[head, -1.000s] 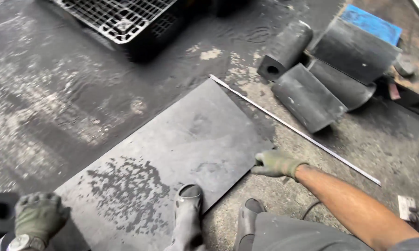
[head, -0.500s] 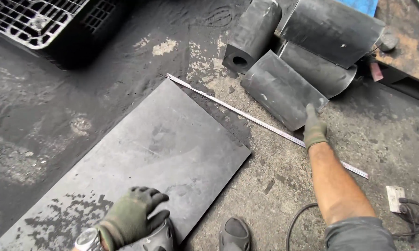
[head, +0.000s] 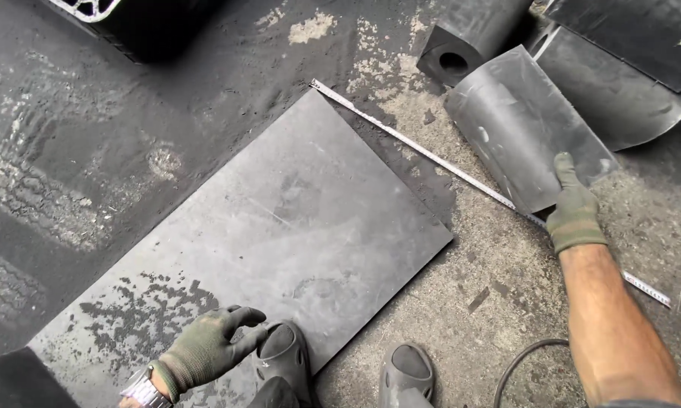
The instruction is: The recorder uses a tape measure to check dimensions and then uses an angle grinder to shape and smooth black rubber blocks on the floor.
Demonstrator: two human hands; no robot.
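Grimy concrete floor (head: 91,151): gloved left hand (head: 204,351) rests fingers spread on flat grey rubber sheet (head: 280,249), steadying it; beside that sheet, gloved right hand (head: 574,208) lies flat-fingered on a curled dark rubber roll (head: 518,128), gripping nothing.

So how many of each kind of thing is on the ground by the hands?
Flat dark sheet: 1
Long metal ruler: 1
Rolled or curved dark pieces: 3
Gloved hands, left and right: 2
Grey clogs: 2
Total: 9

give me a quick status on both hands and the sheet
Left hand gloved, open, resting on the flat dark sheet beside a shoe. Right hand gloved, touching the curled sheet roll, over the metal ruler. Nothing between hands and sheet.
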